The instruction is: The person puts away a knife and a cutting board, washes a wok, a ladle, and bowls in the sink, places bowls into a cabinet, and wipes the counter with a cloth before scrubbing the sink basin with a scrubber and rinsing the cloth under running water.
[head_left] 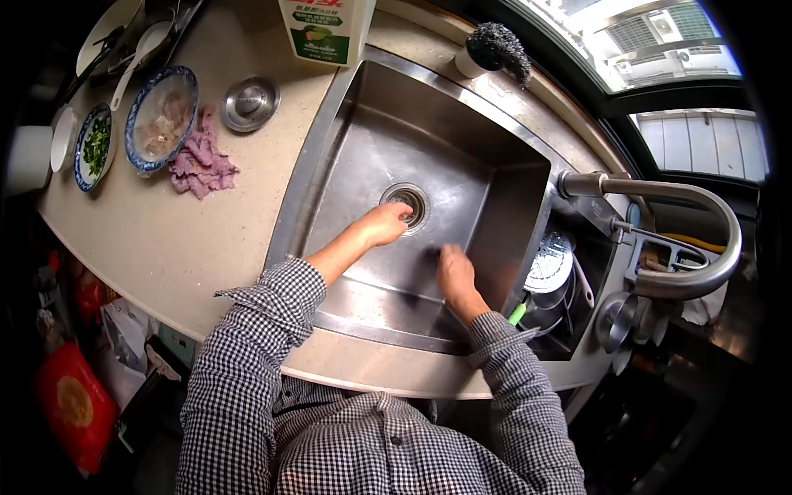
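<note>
My left hand [386,224] reaches over the steel sink [355,157], its fingertips at the left part of the round drain [405,208]. Its fingers are bent together, and whatever they hold, if anything, is hidden. To the right and nearer to me, my right hand [455,274] hovers above the sink floor with curled fingers; it is slightly blurred and no object shows in it. A metal lid [251,105] rests on the counter left of the sink, near a crumpled purple cloth [203,162].
Bowls of meat [162,120] and chopped greens [96,147] stand on the left counter. A white-green container [322,33] is behind the sink, beside a black scrubber [502,51]. The curved faucet [701,198] arches at the right, above pots [551,264].
</note>
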Action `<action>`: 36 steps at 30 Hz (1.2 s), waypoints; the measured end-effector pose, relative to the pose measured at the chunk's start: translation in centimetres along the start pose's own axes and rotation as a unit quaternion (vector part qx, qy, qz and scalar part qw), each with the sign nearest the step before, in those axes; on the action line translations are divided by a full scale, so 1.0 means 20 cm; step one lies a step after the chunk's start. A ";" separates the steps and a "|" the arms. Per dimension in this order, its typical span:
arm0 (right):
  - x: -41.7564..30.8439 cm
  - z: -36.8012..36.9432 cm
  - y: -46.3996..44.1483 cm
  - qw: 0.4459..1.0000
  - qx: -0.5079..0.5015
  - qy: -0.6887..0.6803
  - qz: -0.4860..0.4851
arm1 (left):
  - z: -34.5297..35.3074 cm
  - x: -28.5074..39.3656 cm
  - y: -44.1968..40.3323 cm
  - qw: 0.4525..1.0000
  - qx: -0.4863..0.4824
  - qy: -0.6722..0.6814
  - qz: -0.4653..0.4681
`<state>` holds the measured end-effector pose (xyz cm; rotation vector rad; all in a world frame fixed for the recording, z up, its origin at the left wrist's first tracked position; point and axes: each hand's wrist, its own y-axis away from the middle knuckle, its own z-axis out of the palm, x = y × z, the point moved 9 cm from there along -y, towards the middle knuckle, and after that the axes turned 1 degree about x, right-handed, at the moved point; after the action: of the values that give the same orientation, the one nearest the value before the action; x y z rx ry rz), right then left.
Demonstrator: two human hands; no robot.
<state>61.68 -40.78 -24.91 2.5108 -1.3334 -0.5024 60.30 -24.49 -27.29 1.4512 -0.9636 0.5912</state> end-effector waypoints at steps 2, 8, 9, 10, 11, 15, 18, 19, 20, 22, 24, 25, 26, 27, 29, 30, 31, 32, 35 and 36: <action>-0.07 -0.11 -0.09 0.993 0.117 -0.017 -0.019 | -0.06 -0.04 0.01 0.999 0.036 -0.007 -0.018; -0.48 0.29 0.02 0.958 -0.227 -0.040 -0.173 | -0.13 -0.13 0.05 0.996 0.080 0.010 -0.050; -0.61 0.33 0.04 0.947 -0.141 -0.103 -0.269 | -0.13 -0.12 0.06 0.995 0.090 0.007 -0.052; -0.70 0.34 -0.03 0.953 -0.140 -0.103 -0.247 | -0.13 -0.11 0.07 0.993 0.101 0.003 -0.056; -0.76 0.41 -0.14 0.943 -0.087 -0.140 -0.290 | -0.15 -0.10 0.08 0.992 0.113 -0.002 -0.062; -0.79 0.29 -0.60 0.921 0.129 -0.280 -0.239 | -0.34 0.15 0.15 0.948 0.257 -0.175 0.063; -0.66 -0.12 -0.77 0.961 0.157 -0.135 -0.181 | -0.43 0.18 0.03 0.958 0.279 -0.013 0.058; -0.54 -0.09 -0.82 0.963 0.205 -0.041 -0.169 | -0.40 0.17 -0.05 0.962 0.265 -0.016 0.068; -0.41 -0.10 -0.81 0.976 0.171 -0.052 -0.124 | -0.35 0.18 -0.12 0.964 0.253 -0.016 0.079; -0.16 -0.02 -0.77 0.985 0.118 0.052 -0.114 | -0.18 0.24 -0.25 0.971 0.193 -0.023 0.140; 0.04 0.00 -0.57 0.988 0.115 0.096 -0.043 | 0.07 0.27 -0.32 0.957 0.193 -0.087 0.200; 0.04 0.05 -0.48 0.989 0.046 0.115 -0.082 | 0.18 0.31 -0.32 0.971 0.112 -0.069 0.201; 0.04 0.10 -0.38 0.990 -0.011 0.122 -0.074 | 0.30 0.32 -0.28 0.975 0.089 -0.086 0.186; 0.01 0.17 -0.29 0.987 -0.068 0.127 -0.065 | 0.43 0.28 -0.24 0.978 0.025 -0.082 0.189; -0.12 0.21 -0.10 0.991 -0.107 0.023 -0.074 | 0.56 0.16 -0.12 0.973 -0.120 -0.191 0.050; -0.20 0.21 -0.03 0.989 -0.124 -0.031 -0.079 | 0.59 0.11 -0.06 0.967 -0.174 -0.182 0.036; -0.30 0.21 0.00 0.983 -0.140 -0.086 -0.087 | 0.55 0.06 0.01 0.964 -0.189 -0.189 0.013; -0.40 0.23 -0.01 0.967 -0.205 -0.131 -0.072 | 0.48 0.00 0.03 0.963 -0.152 -0.219 0.030; -0.66 0.29 -0.12 0.964 0.009 -0.123 -0.237 | 0.14 -0.12 0.09 0.958 -0.029 -0.281 -0.047; -0.73 0.34 -0.21 0.959 0.063 -0.110 -0.255 | 0.05 -0.16 0.05 0.940 -0.023 -0.340 -0.013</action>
<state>54.49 -26.72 -29.97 2.9817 -0.7783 -0.8430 57.55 -24.76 -29.53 1.6557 -1.4761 0.0232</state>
